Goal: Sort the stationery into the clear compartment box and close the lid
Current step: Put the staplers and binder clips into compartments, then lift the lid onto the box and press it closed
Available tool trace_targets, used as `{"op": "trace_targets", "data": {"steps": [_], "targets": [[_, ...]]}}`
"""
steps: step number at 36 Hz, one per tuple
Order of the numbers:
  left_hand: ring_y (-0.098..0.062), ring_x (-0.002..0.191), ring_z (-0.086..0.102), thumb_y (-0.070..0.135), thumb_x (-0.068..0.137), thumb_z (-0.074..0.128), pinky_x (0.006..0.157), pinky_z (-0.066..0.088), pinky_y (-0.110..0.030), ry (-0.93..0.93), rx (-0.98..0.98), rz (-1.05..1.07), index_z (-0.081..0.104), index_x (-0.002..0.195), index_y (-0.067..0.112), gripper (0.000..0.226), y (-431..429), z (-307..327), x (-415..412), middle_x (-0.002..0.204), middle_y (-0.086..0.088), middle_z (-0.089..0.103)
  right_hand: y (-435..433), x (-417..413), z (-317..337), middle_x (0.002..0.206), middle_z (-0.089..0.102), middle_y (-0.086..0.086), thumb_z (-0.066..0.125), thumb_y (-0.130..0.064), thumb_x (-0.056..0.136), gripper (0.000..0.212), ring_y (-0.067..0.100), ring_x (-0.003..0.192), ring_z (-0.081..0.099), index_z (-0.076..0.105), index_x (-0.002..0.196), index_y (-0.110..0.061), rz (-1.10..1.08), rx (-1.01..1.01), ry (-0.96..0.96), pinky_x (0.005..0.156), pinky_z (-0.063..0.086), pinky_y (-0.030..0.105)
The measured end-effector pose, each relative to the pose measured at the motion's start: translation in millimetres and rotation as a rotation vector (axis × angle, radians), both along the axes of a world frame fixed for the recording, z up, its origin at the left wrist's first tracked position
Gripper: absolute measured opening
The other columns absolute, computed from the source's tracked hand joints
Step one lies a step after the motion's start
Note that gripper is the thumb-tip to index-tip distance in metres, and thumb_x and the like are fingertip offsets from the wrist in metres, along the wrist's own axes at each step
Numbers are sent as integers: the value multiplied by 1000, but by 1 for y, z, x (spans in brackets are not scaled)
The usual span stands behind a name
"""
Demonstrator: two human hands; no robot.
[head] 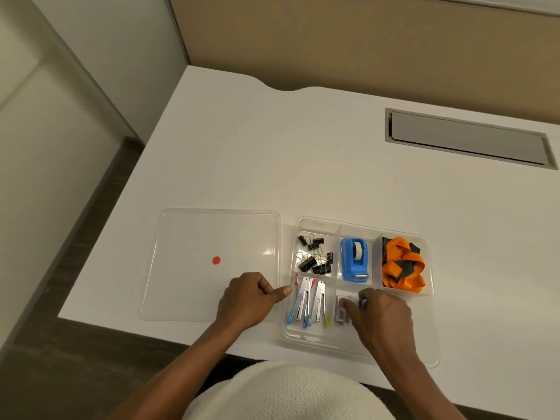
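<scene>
The clear compartment box [431,328] lies open on the white desk. It holds black binder clips [315,257], a blue tape dispenser [354,260], an orange and black lanyard [401,266], silver staple removers [309,300] and small staple boxes [341,310]. Its clear lid [194,237] with an orange dot lies flat to the left. My left hand [248,300] rests curled on the lid's right edge, thumb touching the box's left wall. My right hand [380,313] reaches into the front middle compartment, fingers closed around a small purple item, mostly hidden.
A grey cable hatch [466,139] is set into the desk [272,147] at the back right. A beige partition stands behind the desk, and the desk's left edge drops to dark floor. My white knitted top fills the bottom centre.
</scene>
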State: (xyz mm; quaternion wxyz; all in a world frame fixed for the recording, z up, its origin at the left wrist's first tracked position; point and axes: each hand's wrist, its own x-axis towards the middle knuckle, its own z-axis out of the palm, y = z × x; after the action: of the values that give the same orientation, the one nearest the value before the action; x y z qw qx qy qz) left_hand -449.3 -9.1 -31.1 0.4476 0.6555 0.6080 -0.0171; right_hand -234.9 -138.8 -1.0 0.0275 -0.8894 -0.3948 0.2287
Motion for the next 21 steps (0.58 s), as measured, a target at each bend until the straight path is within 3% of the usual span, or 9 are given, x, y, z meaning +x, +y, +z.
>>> {"op": "trace_targets", "data": {"steps": [3, 5, 8, 11, 14, 16, 21], "targets": [[-2, 67, 65, 70, 78, 73, 70, 61, -33, 18, 99, 26, 65, 71, 29, 42, 4, 1, -8, 68, 13, 69, 4, -2, 13, 106, 77, -1, 67, -42, 96, 33, 11, 85, 69, 76, 117, -18, 47, 61, -15, 83, 59, 26], [-2, 67, 64, 70, 79, 72, 66, 59, -29, 27, 153, 63, 65, 72, 31, 41, 12, 1, -19, 70, 14, 68, 10, -9, 23, 101, 77, 0, 71, -35, 95, 28, 10, 79, 69, 77, 114, -16, 87, 163, 27, 79, 59, 26], [-3, 71, 63, 68, 81, 72, 64, 55, -27, 59, 233, 153, 64, 75, 33, 36, 30, 3, -42, 76, 15, 69, 26, -29, 36, 92, 76, -5, 74, -29, 93, 20, 4, 70, 64, 80, 108, -17, 193, 270, 148, 72, 52, 12], [-12, 71, 65, 60, 86, 72, 63, 57, -31, 143, 332, 254, 64, 78, 30, 32, 48, 3, -68, 81, 9, 70, 52, -55, 41, 99, 74, -7, 75, -34, 92, 28, -1, 72, 61, 76, 115, -19, 287, 326, 288, 71, 43, 3], [-18, 74, 62, 51, 88, 73, 56, 47, -27, 228, 464, 289, 66, 88, 21, 31, 64, 2, -92, 90, -1, 71, 78, -85, 34, 115, 70, -1, 72, -41, 92, 46, 6, 88, 69, 65, 131, -19, 363, 324, 333, 78, 53, 18], [-27, 89, 65, 48, 89, 74, 64, 51, -33, 286, 475, 296, 67, 98, 16, 34, 71, 1, -104, 103, -8, 70, 93, -104, 26, 123, 65, 6, 71, -41, 92, 55, 20, 99, 69, 57, 138, -16, 398, 273, 291, 85, 55, 31], [-40, 117, 56, 54, 84, 76, 89, 54, -52, 466, 363, 266, 60, 121, 5, 64, 81, -2, -117, 126, -22, 59, 119, -134, 4, 130, 47, 26, 73, -38, 88, 64, 42, 118, 54, 44, 134, -2, 410, 30, 262, 95, 46, 38]]}}
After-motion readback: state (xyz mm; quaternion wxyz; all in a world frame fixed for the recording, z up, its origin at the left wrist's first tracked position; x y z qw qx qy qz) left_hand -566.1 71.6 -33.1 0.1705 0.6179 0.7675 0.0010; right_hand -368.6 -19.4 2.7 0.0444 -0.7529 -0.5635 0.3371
